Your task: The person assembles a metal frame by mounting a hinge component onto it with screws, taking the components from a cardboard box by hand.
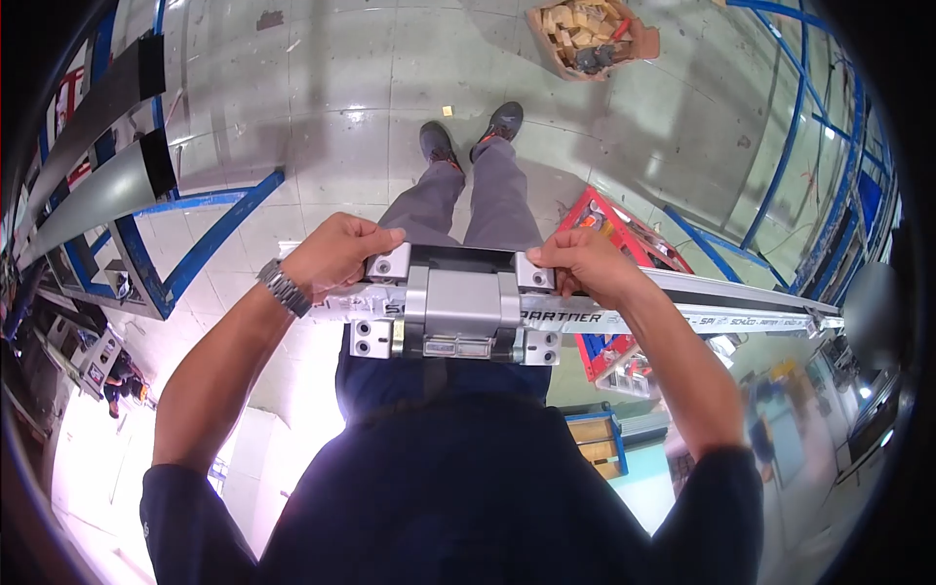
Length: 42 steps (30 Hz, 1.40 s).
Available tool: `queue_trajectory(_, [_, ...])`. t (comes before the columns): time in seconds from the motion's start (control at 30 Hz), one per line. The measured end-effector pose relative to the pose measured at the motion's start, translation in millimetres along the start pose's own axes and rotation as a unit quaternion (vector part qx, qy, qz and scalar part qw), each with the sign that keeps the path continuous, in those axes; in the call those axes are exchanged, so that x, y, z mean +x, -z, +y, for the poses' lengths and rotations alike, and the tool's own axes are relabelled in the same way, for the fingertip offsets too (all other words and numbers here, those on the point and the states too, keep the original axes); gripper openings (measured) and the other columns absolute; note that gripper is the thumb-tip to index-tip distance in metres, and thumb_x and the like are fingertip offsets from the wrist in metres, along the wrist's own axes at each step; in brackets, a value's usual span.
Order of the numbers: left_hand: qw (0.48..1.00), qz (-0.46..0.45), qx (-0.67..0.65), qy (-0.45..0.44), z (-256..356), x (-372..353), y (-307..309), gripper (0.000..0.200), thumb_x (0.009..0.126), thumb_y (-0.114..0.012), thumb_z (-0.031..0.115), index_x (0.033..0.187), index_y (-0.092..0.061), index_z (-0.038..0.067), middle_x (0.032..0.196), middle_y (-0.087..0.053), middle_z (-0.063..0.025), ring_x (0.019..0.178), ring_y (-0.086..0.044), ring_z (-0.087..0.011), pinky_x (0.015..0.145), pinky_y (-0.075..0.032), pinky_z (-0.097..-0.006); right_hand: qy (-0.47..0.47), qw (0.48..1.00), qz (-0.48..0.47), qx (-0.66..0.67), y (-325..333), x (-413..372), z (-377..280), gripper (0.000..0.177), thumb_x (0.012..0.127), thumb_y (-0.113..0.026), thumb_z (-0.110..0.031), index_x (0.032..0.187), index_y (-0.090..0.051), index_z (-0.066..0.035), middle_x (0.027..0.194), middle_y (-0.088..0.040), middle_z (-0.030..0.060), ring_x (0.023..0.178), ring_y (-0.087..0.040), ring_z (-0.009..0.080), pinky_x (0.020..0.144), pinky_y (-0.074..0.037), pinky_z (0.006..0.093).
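Note:
A grey metal fixture [462,299] with bolted corner blocks sits across a long aluminium profile [726,320] in front of my body. The profile is wrapped in printed protective film. With thumb and fingers closed, my left hand [341,255] grips the block at the fixture's far left corner. My right hand [590,265] pinches the matching block at the far right corner, its lower fingers partly hidden beside the profile. Two near corner blocks stick out toward my waist, untouched. Between the far blocks lies a dark strip.
A red tool cart [583,210] stands beyond and below the profile on the right. Blue metal frames [214,244] rise at both sides. On the floor ahead is a cardboard box [641,43] with wood offcuts. Another person [124,380] shows at lower left.

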<state>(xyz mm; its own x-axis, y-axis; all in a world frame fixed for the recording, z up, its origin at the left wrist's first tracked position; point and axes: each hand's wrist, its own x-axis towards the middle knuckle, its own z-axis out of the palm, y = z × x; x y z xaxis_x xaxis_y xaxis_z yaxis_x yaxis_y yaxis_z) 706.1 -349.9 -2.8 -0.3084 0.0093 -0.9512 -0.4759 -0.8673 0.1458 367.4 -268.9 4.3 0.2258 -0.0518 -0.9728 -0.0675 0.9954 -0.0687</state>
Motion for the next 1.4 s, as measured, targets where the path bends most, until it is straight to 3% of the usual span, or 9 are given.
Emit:
queue_trajectory(0.13, [0.999, 0.030, -0.007, -0.016, -5, 4, 0, 0.038, 0.101, -0.070, 0.035, 0.074, -0.065, 0.009, 0.056, -0.045, 0.0089, 0.043, -0.027, -0.0016, 0.042, -0.017, -0.0247, 0.035, 0.999, 0.003, 0.004, -1, 6, 1, 0.026, 0.092, -0.079, -0.027, 0.079, -0.065, -0.009, 0.067, -0.063, 0.0007, 0.054, -0.058, 0.0093, 0.049, -0.046, 0.0243])
queue_trajectory(0.3, [1.000, 0.012, -0.002, -0.023, -10, 12, 4, 0.036, 0.098, -0.074, 0.033, 0.073, -0.068, 0.007, 0.056, -0.051, 0.0061, 0.042, -0.029, -0.0025, 0.040, -0.018, -0.0252, 0.009, 1.000, -0.020, 0.007, 3, 9, 0, 0.029, 0.095, -0.076, -0.024, 0.073, -0.063, -0.010, 0.064, -0.064, -0.0005, 0.049, -0.060, 0.0073, 0.045, -0.048, 0.0207])
queue_trajectory(0.5, [0.999, -0.013, 0.045, -0.016, -7, 13, 9, 0.037, 0.097, -0.075, 0.033, 0.071, -0.069, 0.007, 0.052, -0.048, 0.0064, 0.039, -0.027, -0.0024, 0.039, -0.018, -0.0254, -0.033, 0.999, -0.019, -0.011, 3, 3, -4, 0.025, 0.093, -0.078, -0.026, 0.081, -0.066, -0.008, 0.068, -0.065, 0.0008, 0.054, -0.063, 0.0096, 0.046, -0.047, 0.0224])
queue_trajectory(0.8, [0.997, 0.053, 0.011, -0.050, -14, 7, -2, 0.037, 0.098, -0.073, 0.034, 0.076, -0.069, 0.005, 0.054, -0.049, 0.0063, 0.040, -0.031, -0.0021, 0.039, -0.018, -0.0248, -0.028, 0.999, -0.002, 0.025, 2, 5, 0, 0.022, 0.093, -0.077, -0.024, 0.086, -0.067, -0.006, 0.071, -0.067, 0.0015, 0.054, -0.062, 0.0099, 0.047, -0.046, 0.0223])
queue_trajectory(1.27, [0.999, 0.038, 0.014, 0.018, 6, 2, -3, 0.040, 0.099, -0.072, 0.034, 0.070, -0.068, 0.006, 0.052, -0.050, 0.0042, 0.038, -0.027, -0.0038, 0.038, -0.017, -0.0260, 0.003, 1.000, -0.014, 0.016, -2, 3, -5, 0.028, 0.092, -0.079, -0.025, 0.078, -0.060, -0.010, 0.062, -0.060, 0.0000, 0.050, -0.058, 0.0083, 0.044, -0.041, 0.0219])
queue_trajectory(1.4, [0.999, 0.037, 0.017, 0.025, 3, 5, -1, 0.041, 0.099, -0.072, 0.034, 0.068, -0.069, 0.008, 0.050, -0.048, 0.0050, 0.038, -0.024, -0.0039, 0.039, -0.014, -0.0264, -0.019, 0.998, -0.029, 0.050, 1, 7, -2, 0.028, 0.092, -0.080, -0.024, 0.077, -0.060, -0.011, 0.063, -0.062, 0.0011, 0.047, -0.057, 0.0083, 0.044, -0.045, 0.0215])
